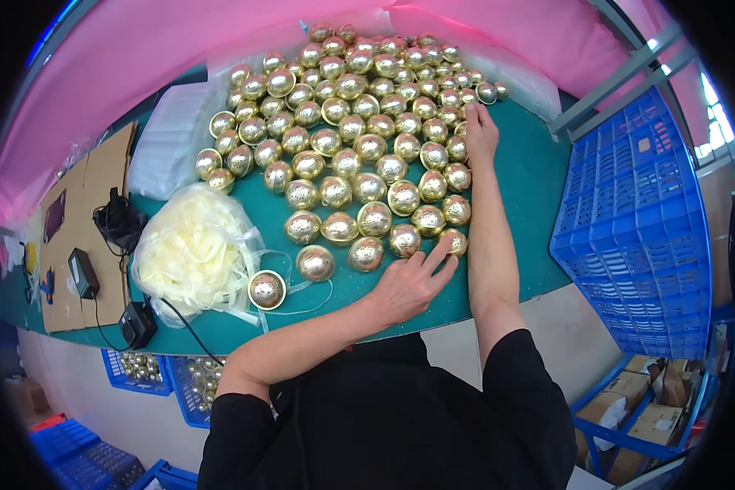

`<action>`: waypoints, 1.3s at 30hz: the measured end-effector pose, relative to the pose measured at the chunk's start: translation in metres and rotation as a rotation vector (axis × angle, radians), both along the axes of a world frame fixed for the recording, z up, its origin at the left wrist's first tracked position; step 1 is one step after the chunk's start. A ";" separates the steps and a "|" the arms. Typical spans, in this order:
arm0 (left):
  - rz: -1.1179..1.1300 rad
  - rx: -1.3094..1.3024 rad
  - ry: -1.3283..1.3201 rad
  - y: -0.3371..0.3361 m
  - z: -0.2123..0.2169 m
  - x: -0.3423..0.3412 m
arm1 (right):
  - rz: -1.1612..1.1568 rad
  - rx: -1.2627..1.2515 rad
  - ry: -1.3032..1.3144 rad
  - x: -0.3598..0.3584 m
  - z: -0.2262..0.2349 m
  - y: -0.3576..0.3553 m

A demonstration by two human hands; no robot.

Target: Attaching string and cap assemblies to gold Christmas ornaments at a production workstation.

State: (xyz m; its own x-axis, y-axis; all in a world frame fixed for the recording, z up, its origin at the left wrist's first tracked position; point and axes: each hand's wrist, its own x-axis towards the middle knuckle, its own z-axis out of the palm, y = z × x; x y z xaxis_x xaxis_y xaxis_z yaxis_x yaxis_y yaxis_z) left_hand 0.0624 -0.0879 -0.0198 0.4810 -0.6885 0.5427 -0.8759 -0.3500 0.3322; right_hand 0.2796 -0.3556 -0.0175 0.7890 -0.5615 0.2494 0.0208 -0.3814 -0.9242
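From the head camera, a green table (539,204) carries a big spread of gold half-shells (359,131), dome-side up, packed in rough rows from the far pink sheet (139,73) down toward the near edge. The left hand (408,282) lies flat at the near edge of the cluster, fingers spread and open, clamped on nothing; its fingertips touch the front row, by the shells at the near right corner. The right hand (480,131) reaches far across, the forearm lying along the right flank of the shells, the fingers resting loosely on the far right side of the pile; whether they pinch a shell cannot be told from here. Left of the left hand, one shell (267,289) sits rim-up, apart from the rest, just beside a heap of pale cream ribbons (192,253). A blue plastic crate (637,220) stands off the table's right end.
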 end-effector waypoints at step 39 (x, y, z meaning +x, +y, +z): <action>0.623 -0.573 0.608 0.223 0.018 -0.153 | 0.866 -0.650 -0.131 -0.289 0.026 0.283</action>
